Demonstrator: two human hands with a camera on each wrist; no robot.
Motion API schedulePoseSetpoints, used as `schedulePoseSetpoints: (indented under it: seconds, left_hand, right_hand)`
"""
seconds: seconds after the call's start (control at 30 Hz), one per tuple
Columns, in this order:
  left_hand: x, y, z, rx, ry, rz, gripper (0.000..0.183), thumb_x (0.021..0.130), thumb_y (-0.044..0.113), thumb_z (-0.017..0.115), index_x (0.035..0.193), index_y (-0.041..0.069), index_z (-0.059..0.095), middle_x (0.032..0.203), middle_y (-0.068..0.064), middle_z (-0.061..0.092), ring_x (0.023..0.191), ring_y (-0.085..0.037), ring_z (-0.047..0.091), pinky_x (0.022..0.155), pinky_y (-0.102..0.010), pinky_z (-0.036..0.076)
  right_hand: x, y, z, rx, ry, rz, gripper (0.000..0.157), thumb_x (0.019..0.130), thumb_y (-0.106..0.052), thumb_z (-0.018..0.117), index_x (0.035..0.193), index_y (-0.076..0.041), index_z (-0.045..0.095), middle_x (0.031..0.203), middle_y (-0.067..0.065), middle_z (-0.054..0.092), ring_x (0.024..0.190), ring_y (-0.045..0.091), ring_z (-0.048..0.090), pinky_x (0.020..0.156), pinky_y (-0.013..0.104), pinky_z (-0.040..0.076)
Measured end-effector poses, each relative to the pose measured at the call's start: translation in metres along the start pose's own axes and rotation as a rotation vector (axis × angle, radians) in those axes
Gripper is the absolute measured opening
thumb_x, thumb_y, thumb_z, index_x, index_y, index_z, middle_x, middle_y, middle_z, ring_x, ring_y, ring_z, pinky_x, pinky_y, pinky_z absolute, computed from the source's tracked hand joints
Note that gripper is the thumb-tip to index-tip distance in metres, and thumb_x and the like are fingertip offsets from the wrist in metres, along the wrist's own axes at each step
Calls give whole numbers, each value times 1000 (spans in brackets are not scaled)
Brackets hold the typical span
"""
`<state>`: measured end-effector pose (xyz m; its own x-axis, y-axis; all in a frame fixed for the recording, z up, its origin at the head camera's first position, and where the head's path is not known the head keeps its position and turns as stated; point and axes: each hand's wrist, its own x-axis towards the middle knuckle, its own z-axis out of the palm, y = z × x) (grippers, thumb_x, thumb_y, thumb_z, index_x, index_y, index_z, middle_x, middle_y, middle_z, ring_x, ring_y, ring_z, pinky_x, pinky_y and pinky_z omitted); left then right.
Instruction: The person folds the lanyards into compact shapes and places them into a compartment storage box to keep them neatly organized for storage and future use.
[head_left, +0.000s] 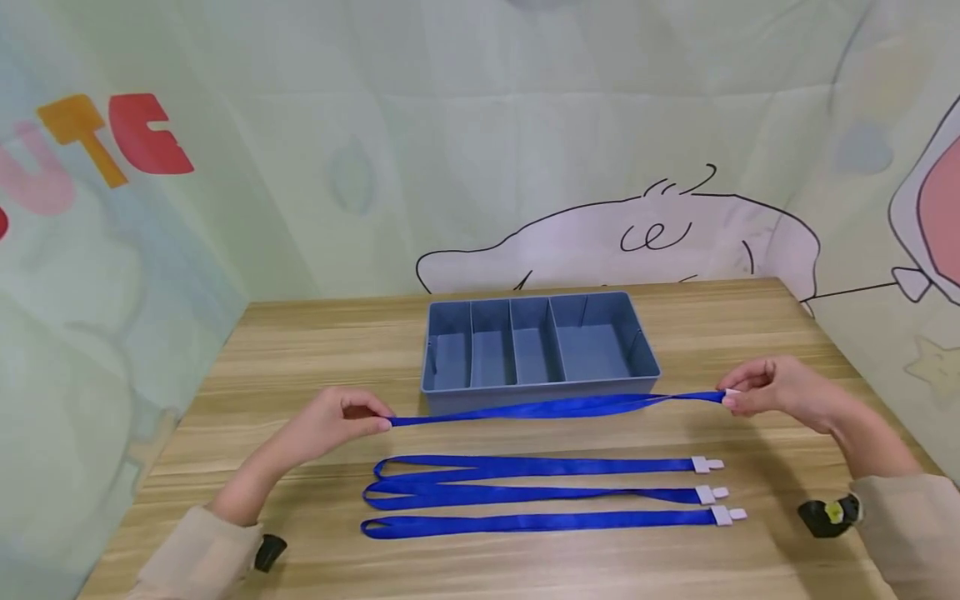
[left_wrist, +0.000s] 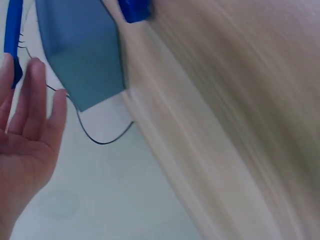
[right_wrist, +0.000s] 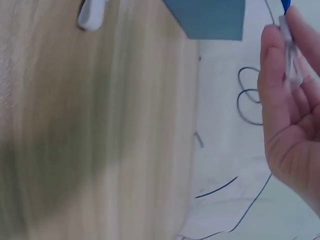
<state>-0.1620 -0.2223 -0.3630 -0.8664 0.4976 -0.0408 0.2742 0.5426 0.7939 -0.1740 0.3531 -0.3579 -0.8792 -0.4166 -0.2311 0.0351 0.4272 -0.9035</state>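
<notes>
A blue lanyard [head_left: 570,407] stretches lengthwise between both hands, passing across the front of the grey divided box in the head view. My left hand [head_left: 341,419] pinches its looped end between thumb and fingers. At the other end my right hand [head_left: 780,393] pinches the white plastic clip [right_wrist: 290,52], which shows between thumb and fingertips in the right wrist view. Nearer me lie three more blue lanyards, a far one [head_left: 555,466], a middle one [head_left: 555,495] and a near one [head_left: 555,523], roughly parallel, their white clips all pointing right.
The grey box [head_left: 540,386] stands at the back of the wooden table [head_left: 315,342], with three narrow compartments on the left and a wider one on the right. Behind the table hangs a printed cloth backdrop [head_left: 480,167]. Black wrist devices sit at both sleeves.
</notes>
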Motion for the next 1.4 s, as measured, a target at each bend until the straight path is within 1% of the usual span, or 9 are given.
schedulePoseSetpoints:
  seconds: [0.2,0.37,0.5,0.6,0.8,0.93,1.07,1.2,1.4]
  left_hand:
    - [-1,16,-5,-77,23,-90,23,88,21,66,99,1,69,94,-13,67,86,-26,63,76,-34,53]
    - [-2,27,-8,-202,46,-174,32,89,22,64,107,-4,65,95,-15,67,93,-35,62,84,-42,51]
    - [0,35,-10,-252,71,-184,35,90,22,63,110,-7,62,94,-10,68,93,-32,63,84,-37,52]
    - [2,40,-10,-302,86,-194,37,90,20,64,111,-9,61,92,-8,69,90,-26,66,80,-35,54]
    - [5,54,-8,-482,101,-236,36,89,13,64,112,-14,59,89,-4,70,82,-15,68,73,-28,55]
    - [7,62,-4,-524,116,-253,35,88,11,65,111,-14,59,88,-5,70,78,-13,68,70,-25,55]
    - [12,72,2,-513,122,-252,38,88,13,66,113,-15,57,89,-7,70,77,-12,68,69,-25,55]
    - [18,81,8,-518,128,-261,40,87,13,67,115,-14,57,90,-6,70,80,-13,68,72,-25,55]
    - [30,92,16,-553,96,-261,38,86,13,67,114,-11,59,92,-8,70,79,-12,67,74,-25,54]
  right_hand:
    - [-5,-17,2,-88,52,37,25,85,-9,67,103,9,63,85,4,68,79,18,65,72,33,56]
    - [-9,-32,3,-132,100,46,35,86,-10,67,109,14,59,83,3,67,77,19,64,72,31,55]
    - [-11,-42,5,-104,152,25,18,87,-7,65,103,-2,68,81,2,67,74,17,64,70,27,55]
    - [-11,-50,7,-75,189,16,15,88,-6,64,97,-15,70,82,1,68,74,17,64,69,26,55]
    - [-5,-69,15,-70,236,28,20,89,-15,64,105,-4,67,85,-2,68,78,15,65,72,26,55]
    - [-1,-77,21,-4,231,5,11,88,-12,65,96,-16,71,84,-1,68,76,15,66,71,27,55]
    - [-1,-84,25,31,222,-21,18,87,-7,65,91,-24,71,83,0,69,74,16,66,69,28,56]
    - [1,-92,31,-4,218,-22,13,87,-9,66,93,-20,70,83,0,68,75,16,66,69,27,56]
    - [5,-107,43,-14,189,-58,19,87,-7,65,104,1,65,84,2,67,75,16,66,69,28,56]
